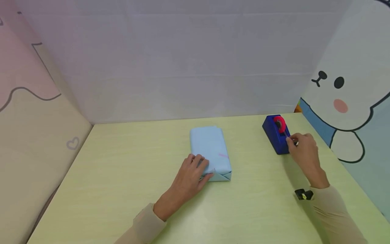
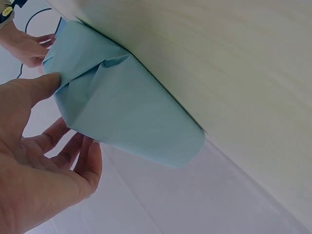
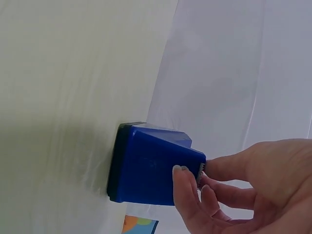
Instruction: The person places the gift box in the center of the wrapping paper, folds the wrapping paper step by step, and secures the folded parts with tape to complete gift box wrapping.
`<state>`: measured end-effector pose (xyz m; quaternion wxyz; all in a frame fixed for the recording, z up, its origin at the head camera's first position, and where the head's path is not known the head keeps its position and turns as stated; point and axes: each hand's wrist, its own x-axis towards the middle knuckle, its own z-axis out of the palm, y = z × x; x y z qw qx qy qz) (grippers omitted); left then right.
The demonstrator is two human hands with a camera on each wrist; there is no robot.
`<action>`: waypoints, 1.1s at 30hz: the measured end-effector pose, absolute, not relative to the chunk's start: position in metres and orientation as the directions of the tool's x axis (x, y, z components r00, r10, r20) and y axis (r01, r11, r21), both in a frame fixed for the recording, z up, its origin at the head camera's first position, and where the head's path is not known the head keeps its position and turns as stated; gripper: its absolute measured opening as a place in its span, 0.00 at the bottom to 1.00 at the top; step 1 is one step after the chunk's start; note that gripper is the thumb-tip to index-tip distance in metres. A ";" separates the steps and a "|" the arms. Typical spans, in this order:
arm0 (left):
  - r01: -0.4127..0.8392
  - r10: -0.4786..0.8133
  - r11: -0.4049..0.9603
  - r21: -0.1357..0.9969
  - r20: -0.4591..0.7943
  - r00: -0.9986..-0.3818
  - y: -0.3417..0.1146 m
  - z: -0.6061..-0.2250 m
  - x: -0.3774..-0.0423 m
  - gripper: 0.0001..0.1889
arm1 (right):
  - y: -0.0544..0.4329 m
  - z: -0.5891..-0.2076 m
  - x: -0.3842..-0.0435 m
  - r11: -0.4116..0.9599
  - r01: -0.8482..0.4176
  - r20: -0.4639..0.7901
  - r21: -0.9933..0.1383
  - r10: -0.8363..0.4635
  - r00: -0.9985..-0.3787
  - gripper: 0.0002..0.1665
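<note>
A box wrapped in light blue paper (image 1: 210, 142) lies on the table, with folded flaps at its near end. My left hand (image 1: 190, 174) holds its near left corner, fingertips on the top and thumb against the folded end. The left wrist view shows that thumb on the folds of the wrapped box (image 2: 131, 102). Farther right stands a blue tape dispenser (image 1: 275, 135) with a red-cored tape roll (image 1: 279, 124). At its cutter edge, my right hand (image 1: 304, 152) pinches the tape end between thumb and forefinger. In the right wrist view other fingers lie close to the dispenser (image 3: 156, 170).
The pale yellow table (image 1: 122, 162) meets a whitish sheet wall (image 1: 195, 67) at the back. Printed panels stand at both sides, the right one (image 1: 350, 112) near the right arm. A pink mark shows on the box's top.
</note>
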<state>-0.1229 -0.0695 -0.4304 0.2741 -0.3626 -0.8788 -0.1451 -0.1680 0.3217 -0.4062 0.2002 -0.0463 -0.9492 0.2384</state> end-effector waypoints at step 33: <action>0.712 0.561 0.701 0.044 0.581 -0.589 -0.069 -0.432 -0.124 0.19 | 0.337 -0.408 -0.159 0.800 0.056 0.183 -0.597 0.204 -0.962 0.18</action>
